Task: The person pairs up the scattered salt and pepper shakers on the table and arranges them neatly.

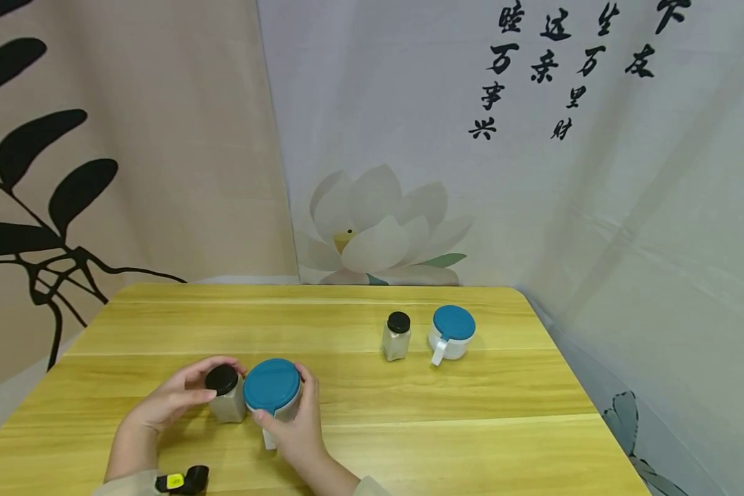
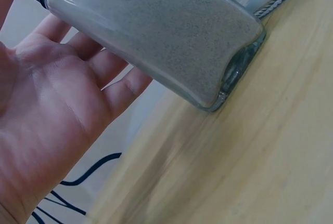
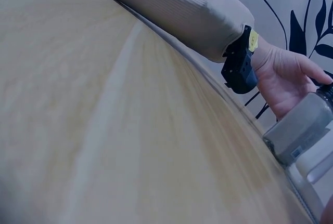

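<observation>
Black-lidded jar [image 1: 228, 406] with grey powder [image 2: 156, 37] inside

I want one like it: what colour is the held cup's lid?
The lid is blue; the head view shows it best.

on my feed i make out a pale beige left sleeve [image 3: 177, 11], finely ribbed along its length and puffing out just before the wrist. at its cuff sits a black device [image 3: 240, 70], blocky with one rounded end, its casing dotted with small details too blurred for me to name. it carries a bright yellow label [image 3: 253, 40] (some dark marking there, too small to read from here). i get just the edge of a similarly pale right sleeve [image 1: 372, 488]. the left hand [image 1: 166, 401] and right hand [image 1: 299, 427] are bare.
</observation>
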Demonstrator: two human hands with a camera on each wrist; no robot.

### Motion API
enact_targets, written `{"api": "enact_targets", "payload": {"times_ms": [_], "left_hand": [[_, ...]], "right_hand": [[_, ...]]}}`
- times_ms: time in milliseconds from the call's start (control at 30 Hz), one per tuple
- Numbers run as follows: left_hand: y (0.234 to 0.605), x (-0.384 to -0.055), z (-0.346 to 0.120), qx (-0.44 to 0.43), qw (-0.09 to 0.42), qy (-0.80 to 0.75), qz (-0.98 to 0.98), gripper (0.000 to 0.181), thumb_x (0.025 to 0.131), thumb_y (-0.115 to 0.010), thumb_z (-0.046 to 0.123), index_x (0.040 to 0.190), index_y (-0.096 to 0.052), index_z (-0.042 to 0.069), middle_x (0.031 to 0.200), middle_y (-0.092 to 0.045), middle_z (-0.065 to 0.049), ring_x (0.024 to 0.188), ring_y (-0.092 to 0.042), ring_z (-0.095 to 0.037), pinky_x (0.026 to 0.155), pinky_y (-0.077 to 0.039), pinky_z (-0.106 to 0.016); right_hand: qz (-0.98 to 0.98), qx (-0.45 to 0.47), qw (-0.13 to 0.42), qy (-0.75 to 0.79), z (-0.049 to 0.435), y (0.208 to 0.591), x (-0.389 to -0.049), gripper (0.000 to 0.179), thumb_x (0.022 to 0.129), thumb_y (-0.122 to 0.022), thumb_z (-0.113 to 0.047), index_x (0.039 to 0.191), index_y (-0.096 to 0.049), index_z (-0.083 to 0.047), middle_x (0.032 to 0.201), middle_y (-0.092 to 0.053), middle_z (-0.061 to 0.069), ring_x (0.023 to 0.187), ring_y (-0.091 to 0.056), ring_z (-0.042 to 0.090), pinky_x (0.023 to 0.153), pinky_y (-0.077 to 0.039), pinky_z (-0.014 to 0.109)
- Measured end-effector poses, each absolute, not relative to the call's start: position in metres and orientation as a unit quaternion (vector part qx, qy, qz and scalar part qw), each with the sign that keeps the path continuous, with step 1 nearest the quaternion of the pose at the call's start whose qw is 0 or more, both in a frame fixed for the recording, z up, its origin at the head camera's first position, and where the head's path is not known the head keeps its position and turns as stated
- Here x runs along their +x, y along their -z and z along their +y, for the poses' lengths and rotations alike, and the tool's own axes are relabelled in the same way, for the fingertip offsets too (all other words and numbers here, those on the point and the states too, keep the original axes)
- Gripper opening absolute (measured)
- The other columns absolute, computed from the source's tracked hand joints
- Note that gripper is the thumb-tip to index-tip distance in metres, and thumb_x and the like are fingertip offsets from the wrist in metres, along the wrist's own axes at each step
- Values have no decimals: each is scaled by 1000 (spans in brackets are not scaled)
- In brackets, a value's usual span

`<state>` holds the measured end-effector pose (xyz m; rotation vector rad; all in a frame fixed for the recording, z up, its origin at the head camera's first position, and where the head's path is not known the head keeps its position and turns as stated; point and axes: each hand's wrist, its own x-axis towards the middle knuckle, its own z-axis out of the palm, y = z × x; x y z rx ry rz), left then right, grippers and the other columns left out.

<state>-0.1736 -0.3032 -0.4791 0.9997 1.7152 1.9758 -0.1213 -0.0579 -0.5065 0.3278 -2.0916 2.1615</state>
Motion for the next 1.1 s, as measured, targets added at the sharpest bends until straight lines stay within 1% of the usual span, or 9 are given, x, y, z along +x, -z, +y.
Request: {"api": "enact_targets", "payload": {"times_ms": [100,167,233,300,367,533,700,900,1100], "left_hand": [[477,-173,-302,349,159,-690,613,48,90,-38,-15,137,-28,-18,135,-49,-20,124,-47,-23,99,-40,-30],[475,-172,-301,343,153,-689,620,47,90,-40,-13,136,-29,-18,134,-50,-19,124,-48,-22,99,-40,-30],[473,-171,-300,335,148,-687,628,47,91,-42,-12,136,-30,-18,134,-51,-17,123,-48,-20,98,-40,-29],[470,-171,-300,332,144,-682,636,47,92,-42,-11,137,-32,-15,134,-52,-16,123,-48,-20,97,-40,-29],[468,-170,-299,330,141,-677,643,47,92,-41,-11,138,-33,-13,133,-52,-15,122,-49,-21,97,-41,-30],[464,-169,-297,334,125,-661,660,49,91,-41,-12,139,-39,-5,133,-53,-13,121,-50,-21,95,-42,-32],[460,-169,-295,340,98,-649,674,50,91,-44,-10,140,-41,-1,134,-52,-17,122,-50,-20,95,-42,-29],[451,-166,-291,338,74,-638,688,52,90,-43,-12,142,-39,-2,136,-51,-17,124,-48,-19,97,-39,-26],[446,-165,-291,332,55,-636,694,51,92,-43,-12,142,-36,-5,139,-48,-18,126,-47,-21,97,-39,-25]], "right_hand": [[-677,106,56,-726,-56,506,-123,63,90,-62,-22,144,-30,-16,144,-33,8,133,-30,28,105,-18,58],[-674,105,59,-729,-54,507,-124,58,94,-54,-23,145,-29,-11,146,-31,12,135,-27,30,106,-17,59],[-673,103,59,-730,-52,507,-125,55,96,-51,-24,145,-30,-12,147,-31,12,136,-26,30,106,-17,59],[-672,103,57,-731,-51,506,-126,54,96,-51,-24,144,-30,-15,148,-31,11,136,-26,30,107,-17,58],[-670,107,58,-732,-51,506,-125,55,95,-53,-24,144,-31,-14,147,-32,11,136,-27,31,107,-17,57],[-669,119,66,-731,-50,507,-124,59,92,-57,-23,143,-33,-8,145,-35,12,134,-29,31,108,-18,55],[-677,131,64,-721,-49,505,-125,58,92,-57,-24,143,-33,-15,145,-35,12,134,-29,27,107,-17,57],[-682,143,58,-715,-44,500,-125,54,95,-54,-27,145,-32,-20,148,-32,11,136,-27,30,105,-16,63],[-681,162,67,-711,-39,496,-127,55,95,-54,-23,145,-33,-20,149,-32,6,136,-27,29,105,-18,63]]}}
